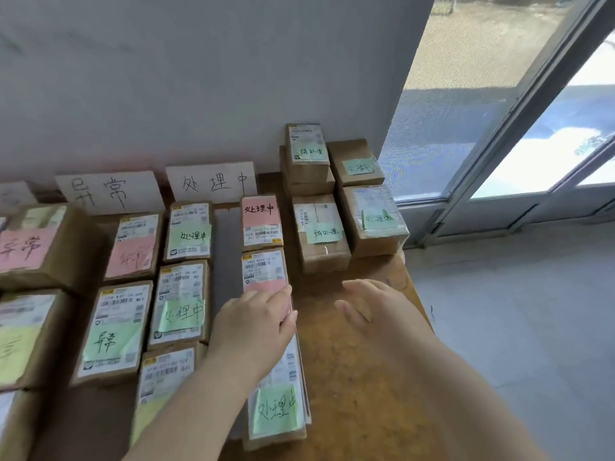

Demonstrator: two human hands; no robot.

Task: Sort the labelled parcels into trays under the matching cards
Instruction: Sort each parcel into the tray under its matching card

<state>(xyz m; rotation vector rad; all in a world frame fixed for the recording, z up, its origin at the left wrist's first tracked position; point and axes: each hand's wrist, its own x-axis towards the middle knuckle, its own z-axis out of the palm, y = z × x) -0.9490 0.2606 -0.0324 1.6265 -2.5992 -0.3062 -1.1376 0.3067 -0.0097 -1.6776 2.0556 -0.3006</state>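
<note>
Most parcels point(181, 304) lay sorted; several boxes point(321, 232) remained; left hand point(256, 331) rested flat on one; right hand point(369, 307) hovered open, empty.

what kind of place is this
Probably a makeshift parcel-sorting corner indoors: cardboard parcels with shipping labels and coloured notes lie in rows on a wooden table, and handwritten cards lean on the wall, beside a large window.

Brown parcels point(321, 234); pink, green labels point(324, 233); white cards point(211, 183).
</note>
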